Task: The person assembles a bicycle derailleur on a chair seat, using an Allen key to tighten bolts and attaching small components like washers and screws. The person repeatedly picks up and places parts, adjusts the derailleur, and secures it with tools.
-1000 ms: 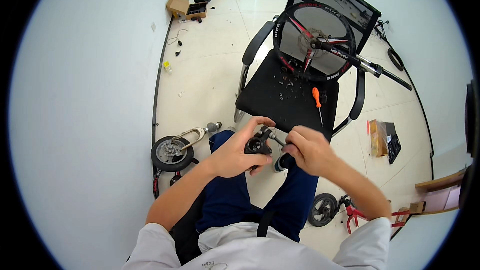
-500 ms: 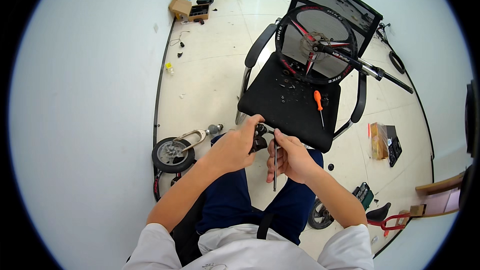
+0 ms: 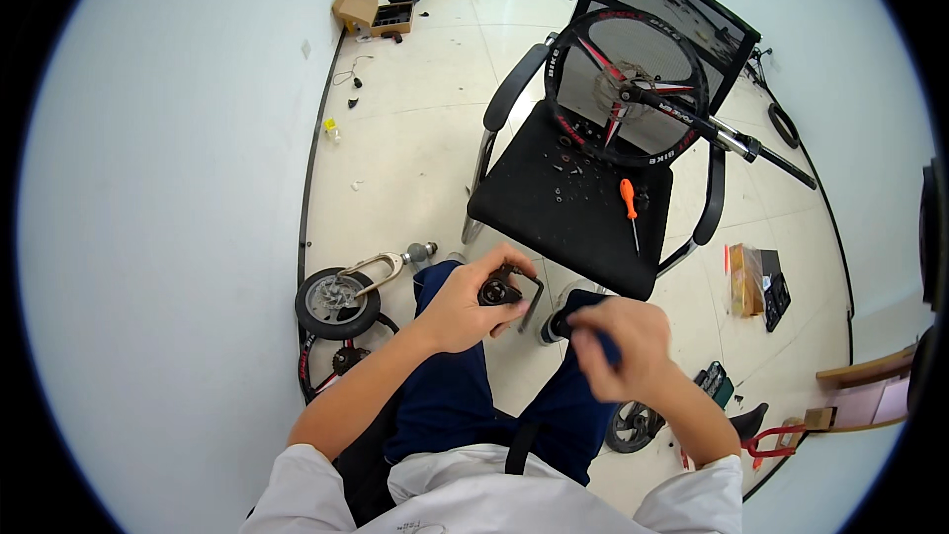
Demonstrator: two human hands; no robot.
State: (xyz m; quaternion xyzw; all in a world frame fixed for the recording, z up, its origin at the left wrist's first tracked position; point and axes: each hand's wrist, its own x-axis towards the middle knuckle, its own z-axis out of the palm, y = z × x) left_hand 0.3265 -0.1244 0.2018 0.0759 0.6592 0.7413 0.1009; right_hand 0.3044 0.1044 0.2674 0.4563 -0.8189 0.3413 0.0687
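My left hand (image 3: 461, 309) is closed around a small black bicycle part (image 3: 496, 290) with a rounded end, held above my lap. An L-shaped hex key (image 3: 535, 306) sticks out from the part's right side, its long arm angled down; where its tip seats is too small to see. My right hand (image 3: 627, 344) hovers over my right thigh, apart from the key. Its fingers look curled but are smeared by motion, and nothing shows in them.
A black chair (image 3: 563, 193) ahead holds a spoked bicycle wheel (image 3: 700, 79) with a fork (image 3: 682, 113), an orange-handled screwdriver (image 3: 630, 200) and loose small parts. A small wheel (image 3: 311, 309) lies on the floor at left. Tool cases (image 3: 776, 287) and a red frame (image 3: 771, 445) are at right.
My right hand has let go of the hex key and moved right and down. The key now hangs at the black part, which my left hand has tilted and lowered slightly.
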